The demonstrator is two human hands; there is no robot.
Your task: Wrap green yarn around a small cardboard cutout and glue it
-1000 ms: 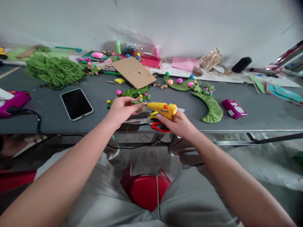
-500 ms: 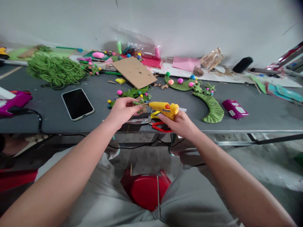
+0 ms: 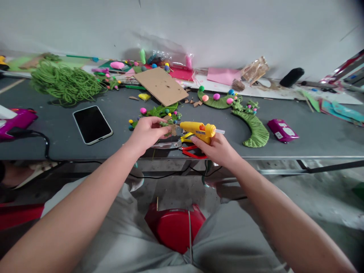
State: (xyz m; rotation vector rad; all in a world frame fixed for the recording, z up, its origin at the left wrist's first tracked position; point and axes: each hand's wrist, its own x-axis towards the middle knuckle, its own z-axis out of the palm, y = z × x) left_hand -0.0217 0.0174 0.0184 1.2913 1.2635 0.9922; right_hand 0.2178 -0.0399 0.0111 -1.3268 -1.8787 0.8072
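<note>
My left hand (image 3: pixel 148 132) pinches a small green and brown piece (image 3: pixel 172 130) near the table's front edge. To its right, my right hand (image 3: pixel 217 148) is wrapped round a yellow glue gun (image 3: pixel 197 130), whose nozzle points left, close to that piece. Scissors (image 3: pixel 167 145) and pliers with red handles (image 3: pixel 193 151) lie under and between the hands. Just behind my left hand is a green leafy piece with coloured balls (image 3: pixel 159 111). A curved, green-wrapped shape (image 3: pixel 254 129) lies to the right, joined to another with pom-poms (image 3: pixel 216 101).
A phone (image 3: pixel 92 125) lies on the grey table (image 3: pixel 127 146) at left, in front of a heap of green yarn (image 3: pixel 66 83). Cardboard (image 3: pixel 161 86) sits at the back middle. A purple pack (image 3: pixel 282 131) is at right; a black cable (image 3: pixel 47 146) hangs over the left front edge.
The glue gun's nozzle has drawn slightly right, away from the small piece. Both hands keep their grip and have barely moved.
</note>
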